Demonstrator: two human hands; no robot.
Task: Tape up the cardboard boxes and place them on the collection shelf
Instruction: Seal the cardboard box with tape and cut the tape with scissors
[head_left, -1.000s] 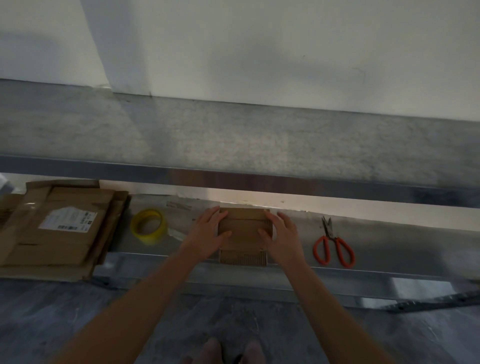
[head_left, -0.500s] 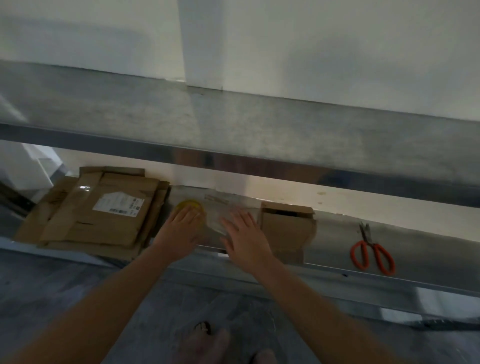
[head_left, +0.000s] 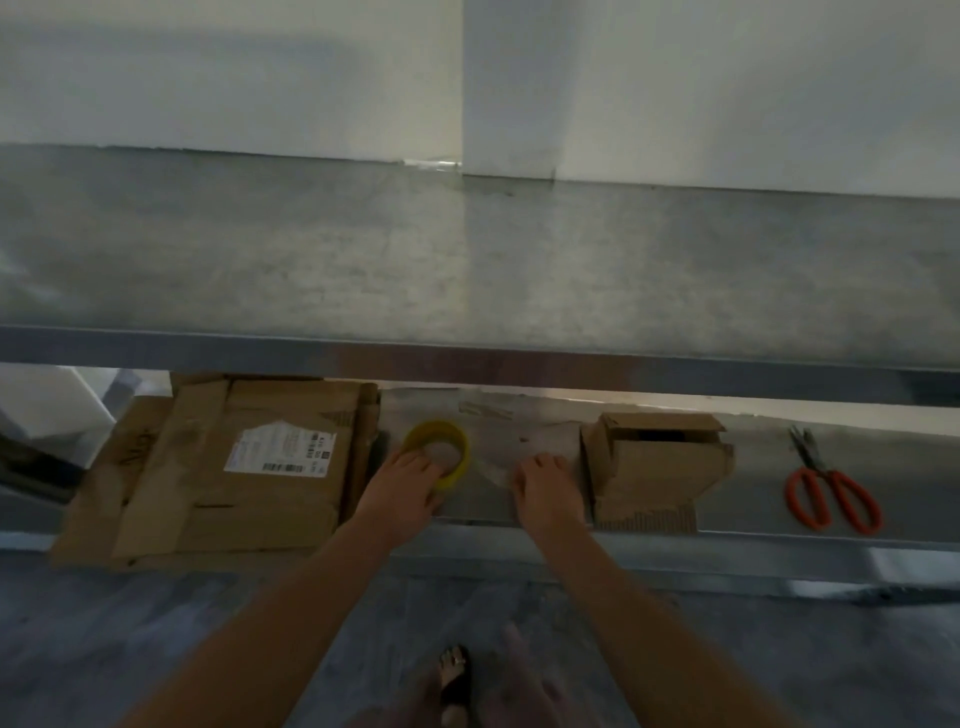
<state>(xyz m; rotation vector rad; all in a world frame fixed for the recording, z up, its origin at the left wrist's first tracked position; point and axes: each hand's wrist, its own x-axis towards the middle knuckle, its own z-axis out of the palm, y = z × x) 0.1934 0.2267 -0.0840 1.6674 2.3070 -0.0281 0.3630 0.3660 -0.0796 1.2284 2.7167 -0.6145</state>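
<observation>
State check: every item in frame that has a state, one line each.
small box: upright on shelf, top flaps ajar.
tape roll: lying flat, held at near rim.
left hand: grips tape roll.
right hand: fingers bent, tips down on shelf; unclear if holding anything.
scissors: lying flat, blades shut, untouched.
flattened boxes: stacked flat.

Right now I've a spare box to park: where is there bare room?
The upper shelf is bare all along. On the lower shelf, a bare strip lies between the small box and the scissors. Crowded: from the flattened cardboard to that box, the left hand grips the tape roll, the right hand beside it.
</observation>
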